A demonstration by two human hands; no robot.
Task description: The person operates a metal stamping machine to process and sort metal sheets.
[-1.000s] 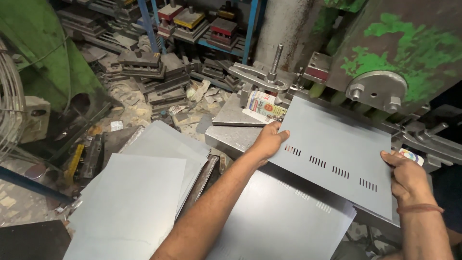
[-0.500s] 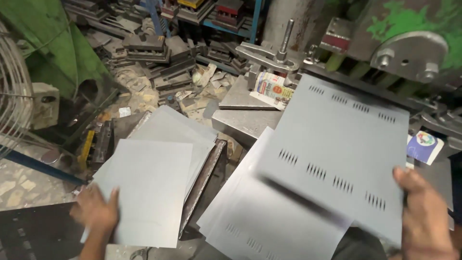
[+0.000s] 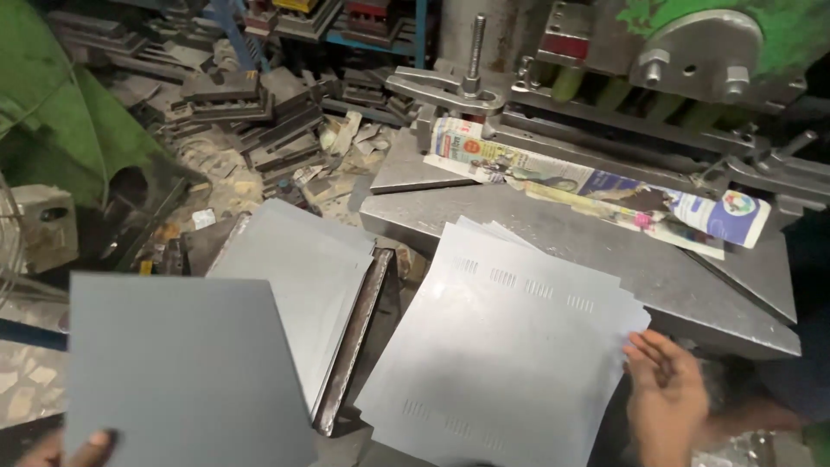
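Observation:
My left hand (image 3: 76, 450) is barely visible at the bottom left corner, gripping the lower edge of a blank grey metal sheet (image 3: 181, 372) lifted toward me. My right hand (image 3: 670, 402) is at the lower right, fingers apart and holding nothing, just beside the right edge of a stack of grey sheets with punched slots (image 3: 510, 346). That stack leans on the front of the steel press table (image 3: 605, 238). A pile of blank sheets (image 3: 303, 264) lies between the two, on a dark metal stand.
A green press machine (image 3: 718, 43) with clamps and a threaded bolt stands behind the table. A crumpled newspaper (image 3: 596, 186) lies along the table's back. Scrap metal, dies and debris (image 3: 251, 112) cover the floor at the upper left. A green machine body (image 3: 60, 138) sits far left.
My right hand laid the slotted sheet onto the stack and let go. My left hand reached to the blank pile and lifted one sheet toward me.

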